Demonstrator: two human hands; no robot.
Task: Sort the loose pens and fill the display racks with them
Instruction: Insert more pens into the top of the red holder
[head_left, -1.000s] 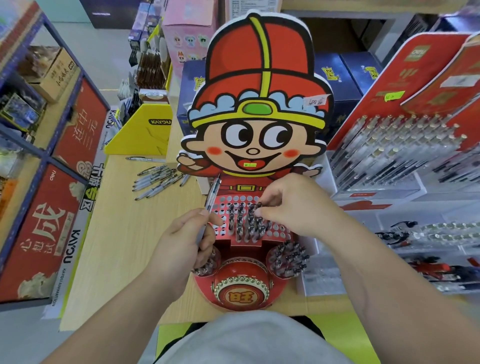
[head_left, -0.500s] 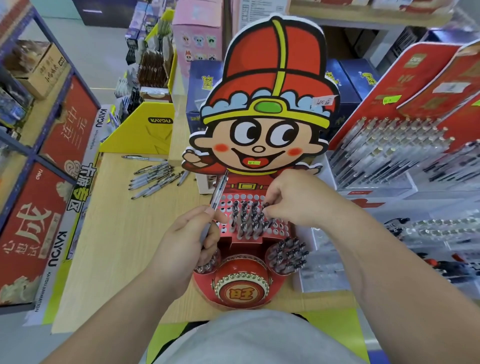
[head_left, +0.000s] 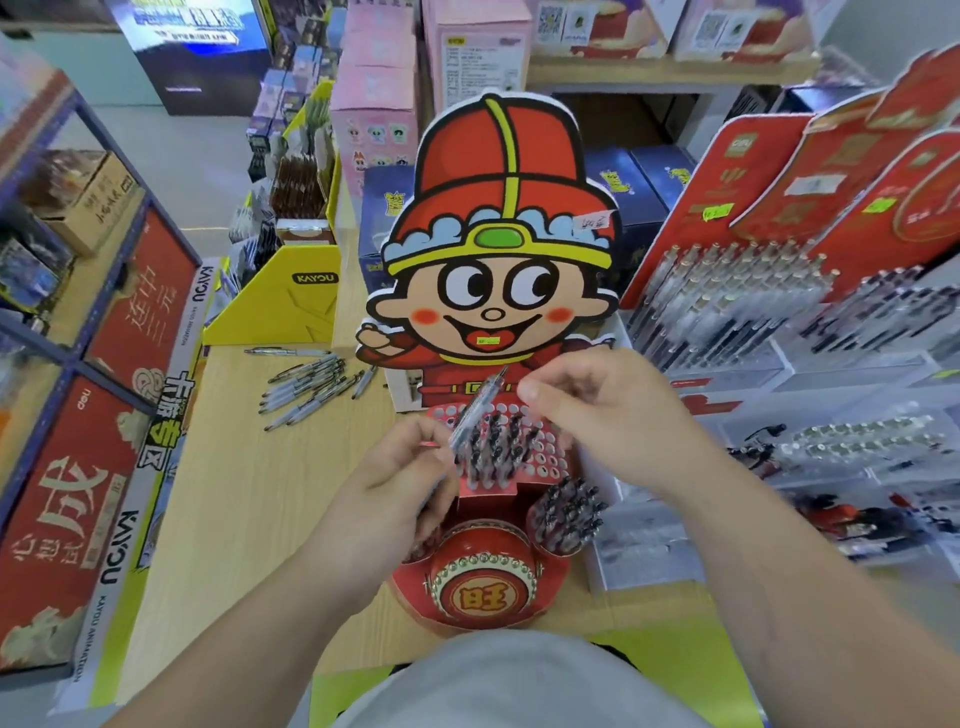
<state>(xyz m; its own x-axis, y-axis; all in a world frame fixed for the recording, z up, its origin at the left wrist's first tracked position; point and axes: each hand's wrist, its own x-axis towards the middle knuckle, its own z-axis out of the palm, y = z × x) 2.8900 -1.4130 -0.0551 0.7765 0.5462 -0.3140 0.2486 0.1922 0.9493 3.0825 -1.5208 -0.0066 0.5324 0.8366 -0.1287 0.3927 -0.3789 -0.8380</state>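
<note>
Glossy printed cardboard rack (head_left: 498, 171), pale matt wood-grain table (head_left: 249, 493) (smooth, laminate-like), clear plastic pens (head_left: 306, 387)

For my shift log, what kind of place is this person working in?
Most likely a stationery shop: tiered pen racks with a green price sticker, a cartoon pen display stand, and shelves of boxed goods.

Open tabletop (head_left: 234, 493) left of the cartoon rack (head_left: 498, 208), beyond it loose pens (head_left: 306, 384); pen trays (head_left: 727, 312) crowd its right.

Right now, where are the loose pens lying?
In the head view, the loose pens lie on the left of the wooden table, just in front of the yellow box and left of the cartoon rack.
</note>
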